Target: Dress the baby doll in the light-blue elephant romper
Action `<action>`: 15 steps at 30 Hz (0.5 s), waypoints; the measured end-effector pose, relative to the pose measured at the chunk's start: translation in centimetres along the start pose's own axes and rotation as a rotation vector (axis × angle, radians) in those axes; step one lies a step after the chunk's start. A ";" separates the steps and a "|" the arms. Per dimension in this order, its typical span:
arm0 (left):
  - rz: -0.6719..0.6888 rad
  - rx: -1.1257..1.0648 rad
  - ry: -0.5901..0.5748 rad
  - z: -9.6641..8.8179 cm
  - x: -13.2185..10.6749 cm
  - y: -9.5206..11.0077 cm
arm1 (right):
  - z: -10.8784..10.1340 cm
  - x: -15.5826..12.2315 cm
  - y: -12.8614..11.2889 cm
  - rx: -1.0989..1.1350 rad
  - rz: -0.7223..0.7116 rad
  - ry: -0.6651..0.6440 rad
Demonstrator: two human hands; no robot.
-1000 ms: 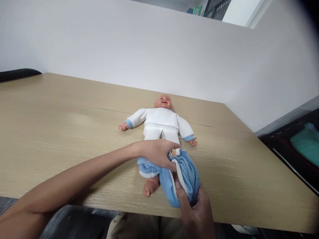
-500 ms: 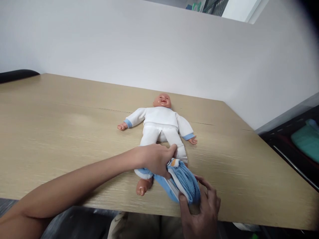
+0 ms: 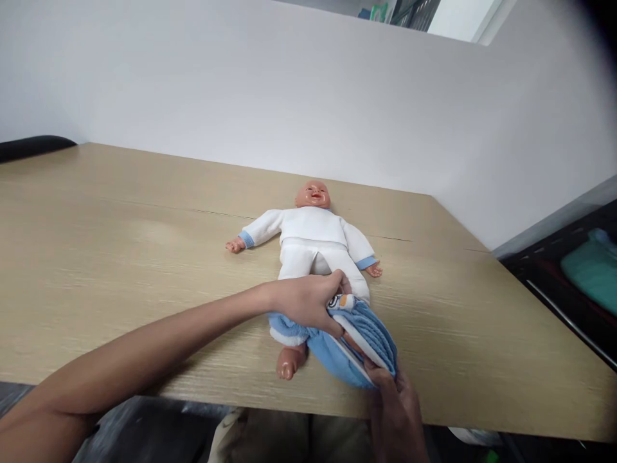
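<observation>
A baby doll [image 3: 313,225] in a white top lies on its back on the table, head toward the wall. Blue doll pants [image 3: 337,360] with white edging are bunched around its lower legs. One bare foot [image 3: 290,362] pokes out of the leg opening on the left; the other foot is hidden in the cloth. My left hand [image 3: 313,302] grips the waistband near the doll's knee, beside a small printed patch. My right hand [image 3: 398,399] pinches the bunched cloth at its lower right end, thumb on top and fingers partly hidden beneath.
The wooden table [image 3: 144,270] runs back to a pale wall [image 3: 193,83]. Its front edge lies close to my lap. A black curved object [image 3: 36,146] stands at the far left. Beyond the right edge is a dark rack with a green item [image 3: 590,270].
My right hand has turned and closed on the pants' lower end. The cloth has shifted slightly right and spread, and the doll's legs have moved a little right with it.
</observation>
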State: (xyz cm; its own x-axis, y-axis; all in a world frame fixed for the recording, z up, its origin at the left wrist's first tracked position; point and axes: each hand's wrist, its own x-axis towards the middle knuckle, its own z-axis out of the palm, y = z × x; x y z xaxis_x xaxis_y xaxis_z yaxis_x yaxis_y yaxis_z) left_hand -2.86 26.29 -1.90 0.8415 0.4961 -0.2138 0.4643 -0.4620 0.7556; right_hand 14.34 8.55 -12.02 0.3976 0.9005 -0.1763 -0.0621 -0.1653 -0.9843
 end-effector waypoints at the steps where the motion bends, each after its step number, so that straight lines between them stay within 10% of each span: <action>1: 0.006 -0.009 0.012 -0.1 0.0 0.0 | -0.1 0.1 -0.2 0.039 0.014 -0.014; 15: -0.019 0.021 -0.067 -0.8 -0.6 0.4 | -1.0 2.5 -3.1 0.242 0.095 -0.165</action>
State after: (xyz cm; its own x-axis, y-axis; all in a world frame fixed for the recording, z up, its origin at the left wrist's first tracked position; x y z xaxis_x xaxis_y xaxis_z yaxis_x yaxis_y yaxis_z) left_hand -3.42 26.36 -0.95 0.8486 0.4549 -0.2699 0.4859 -0.4688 0.7377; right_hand 16.49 10.92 -9.35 0.2264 0.9421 -0.2473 -0.3158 -0.1691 -0.9336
